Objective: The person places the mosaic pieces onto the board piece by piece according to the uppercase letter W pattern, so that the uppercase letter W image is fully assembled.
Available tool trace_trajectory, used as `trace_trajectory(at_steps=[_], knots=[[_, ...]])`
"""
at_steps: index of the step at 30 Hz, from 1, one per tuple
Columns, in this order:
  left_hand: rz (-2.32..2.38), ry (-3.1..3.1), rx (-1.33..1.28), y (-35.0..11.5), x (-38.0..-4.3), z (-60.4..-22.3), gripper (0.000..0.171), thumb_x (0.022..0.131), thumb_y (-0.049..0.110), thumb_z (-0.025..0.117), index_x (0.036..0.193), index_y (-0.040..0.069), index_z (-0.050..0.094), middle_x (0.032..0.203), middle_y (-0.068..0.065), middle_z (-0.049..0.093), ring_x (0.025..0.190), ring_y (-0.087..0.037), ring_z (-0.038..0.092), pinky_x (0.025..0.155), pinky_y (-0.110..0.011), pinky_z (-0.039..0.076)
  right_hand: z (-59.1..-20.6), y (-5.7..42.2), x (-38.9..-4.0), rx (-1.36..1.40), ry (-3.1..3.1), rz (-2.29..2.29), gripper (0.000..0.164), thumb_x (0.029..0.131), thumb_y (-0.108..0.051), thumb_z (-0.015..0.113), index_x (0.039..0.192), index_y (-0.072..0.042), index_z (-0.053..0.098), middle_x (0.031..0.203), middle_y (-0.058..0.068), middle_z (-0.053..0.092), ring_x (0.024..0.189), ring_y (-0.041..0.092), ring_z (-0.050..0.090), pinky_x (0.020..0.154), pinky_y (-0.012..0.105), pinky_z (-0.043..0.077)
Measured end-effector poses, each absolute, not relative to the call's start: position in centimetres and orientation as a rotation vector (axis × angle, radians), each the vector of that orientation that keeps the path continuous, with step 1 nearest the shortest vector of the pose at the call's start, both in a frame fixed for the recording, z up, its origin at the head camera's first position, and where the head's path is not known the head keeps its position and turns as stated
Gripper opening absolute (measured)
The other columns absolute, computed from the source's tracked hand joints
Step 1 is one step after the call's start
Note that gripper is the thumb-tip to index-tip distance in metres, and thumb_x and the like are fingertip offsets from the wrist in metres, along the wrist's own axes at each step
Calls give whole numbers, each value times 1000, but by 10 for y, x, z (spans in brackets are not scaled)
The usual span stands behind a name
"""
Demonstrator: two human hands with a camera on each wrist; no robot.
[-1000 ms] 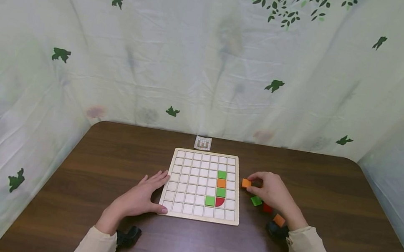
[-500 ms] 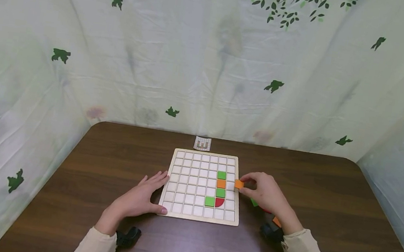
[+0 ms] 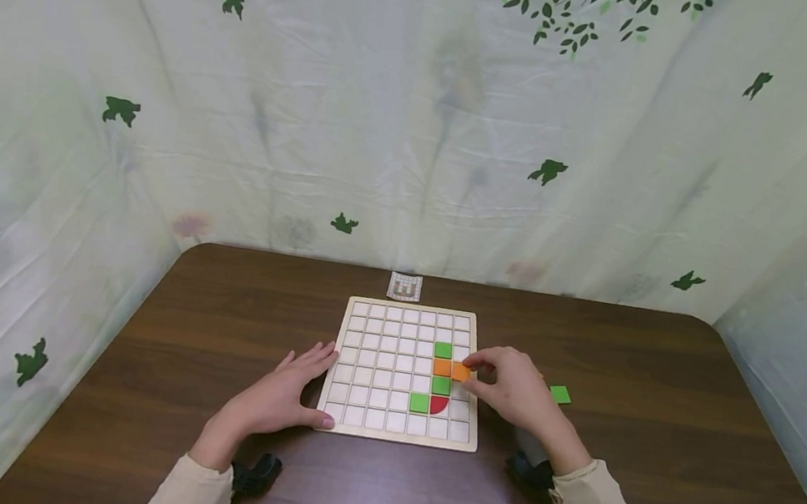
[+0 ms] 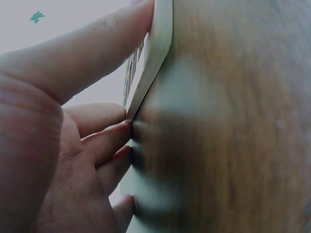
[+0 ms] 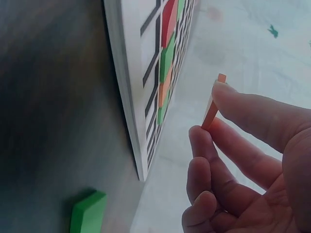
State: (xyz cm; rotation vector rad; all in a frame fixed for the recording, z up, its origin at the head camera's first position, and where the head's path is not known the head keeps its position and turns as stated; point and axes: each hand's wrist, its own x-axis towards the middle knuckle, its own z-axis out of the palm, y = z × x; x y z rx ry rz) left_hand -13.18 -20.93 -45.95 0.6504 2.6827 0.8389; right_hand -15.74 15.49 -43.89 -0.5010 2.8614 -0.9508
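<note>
A white gridded board (image 3: 378,367) with a pale wooden frame lies on the table. My left hand (image 3: 284,393) rests at its left edge, fingers extended along the side and thumb at the near corner. Between thumb and fingertips, my right hand (image 3: 515,388) pinches an orange square tile (image 3: 460,372) over the board's right columns. That tile appears edge-on in the right wrist view (image 5: 212,104). In one board column sit a green tile (image 3: 443,349), another orange tile (image 3: 441,367), a second green tile (image 3: 441,385) and a red rounded tile (image 3: 438,404). A third green tile (image 3: 419,403) adjoins the red one.
Right of my right hand, a loose green tile (image 3: 560,394) lies on the brown table (image 3: 625,414). A small printed card (image 3: 405,287) is behind the board. Dark wrist devices (image 3: 258,474) hang under both wrists. A patterned curtain (image 3: 405,118) closes off the back.
My right hand has carried the orange tile leftward from the table to over the board. The loose green tile at right has come into sight. My left hand has stayed put.
</note>
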Motion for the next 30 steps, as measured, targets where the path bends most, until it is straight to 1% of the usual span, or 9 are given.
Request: trace_trajectory(at_steps=[8,12,18,24,30], knots=[[855,2677,656,-210,-132,-460,98,81,38,84,154,-3,34,164,-18,24,151,-37,17,120,-62,8,-441,146,-153,-542,2850,-977,24,84,-18,82,107,-12,77,99,-4,70,89,21,59,76,34,50],[849,2680,658,-209,-132,-460,98,81,38,84,154,-4,34,163,-18,24,151,-37,18,120,-62,8,-441,141,-151,-543,2834,-1002,21,85,-17,80,106,-12,78,97,-6,70,89,20,58,74,33,50],[848,2675,649,-209,-132,-458,99,80,38,84,154,-4,33,163,-19,24,151,-38,18,120,-62,8,-442,133,-148,-558,2812,-1023,19,85,-16,79,105,-13,78,96,-8,70,92,18,59,77,34,51],[855,2668,648,-209,-133,-458,99,81,38,84,154,-4,33,164,-19,24,151,-38,17,120,-63,8,-442,125,-145,-603,2794,-1023,21,85,-16,81,105,-12,78,99,-5,73,93,17,63,82,37,54],[859,2666,653,-209,-133,-458,99,81,38,84,154,-4,33,164,-19,23,151,-38,17,120,-63,8,-444,116,-144,-649,2805,-972,20,83,-17,83,101,-12,78,96,-5,73,88,16,63,78,34,53]])
